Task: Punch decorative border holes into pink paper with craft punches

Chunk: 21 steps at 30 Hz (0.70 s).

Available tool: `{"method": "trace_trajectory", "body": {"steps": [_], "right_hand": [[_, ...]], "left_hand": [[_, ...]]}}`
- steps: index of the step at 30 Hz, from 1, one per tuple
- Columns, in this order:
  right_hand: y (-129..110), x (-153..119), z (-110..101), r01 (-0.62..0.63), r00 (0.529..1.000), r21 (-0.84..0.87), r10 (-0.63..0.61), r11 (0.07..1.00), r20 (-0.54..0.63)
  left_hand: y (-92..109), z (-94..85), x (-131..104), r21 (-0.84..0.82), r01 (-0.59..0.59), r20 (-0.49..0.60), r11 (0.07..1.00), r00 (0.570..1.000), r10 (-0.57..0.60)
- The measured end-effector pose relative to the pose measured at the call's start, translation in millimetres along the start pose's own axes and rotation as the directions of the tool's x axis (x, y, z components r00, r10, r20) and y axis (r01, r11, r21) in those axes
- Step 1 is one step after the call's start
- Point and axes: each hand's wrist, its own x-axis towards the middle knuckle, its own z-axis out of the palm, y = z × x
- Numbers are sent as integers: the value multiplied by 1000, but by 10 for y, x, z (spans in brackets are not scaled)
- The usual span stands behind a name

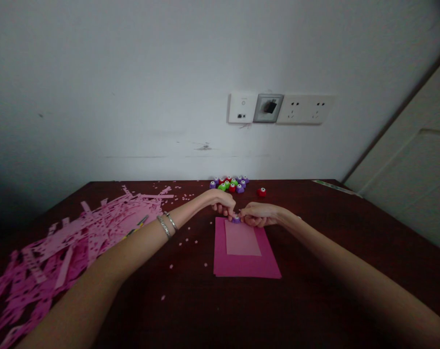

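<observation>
Both my hands meet at the far edge of a light pink sheet (pixel 243 240), which lies on a larger magenta sheet (pixel 247 266). Between them is a small purple punch (pixel 236 219) with a white top, set at the light sheet's far edge. My left hand (pixel 223 201), fingers curled, grips the punch from the left. From the right, my right hand (pixel 258 214) is closed with its fingertips at the punch and the sheet's far corner. Whether those fingertips pinch the paper too is hidden.
A heap of punched pink strips (pixel 85 237) covers the table's left side. Purple, green and red punches (pixel 232 187) cluster by the wall, with one red punch (pixel 261 192) apart. Tiny paper cutouts (pixel 181 244) lie scattered; sockets (pixel 303 109) are on the wall.
</observation>
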Motion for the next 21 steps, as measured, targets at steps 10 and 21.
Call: {"method": "trace_trajectory", "body": {"steps": [10,21], "right_hand": [[-20,21,25,-4,994,-132,-11,991,-112],[48,-109,90,259,729,-735,-626,627,-278]], "left_hand": [[1,90,-134,67,-51,-212,996,975,64],[-64,1224,-663,645,-47,-647,763,498,578]]}}
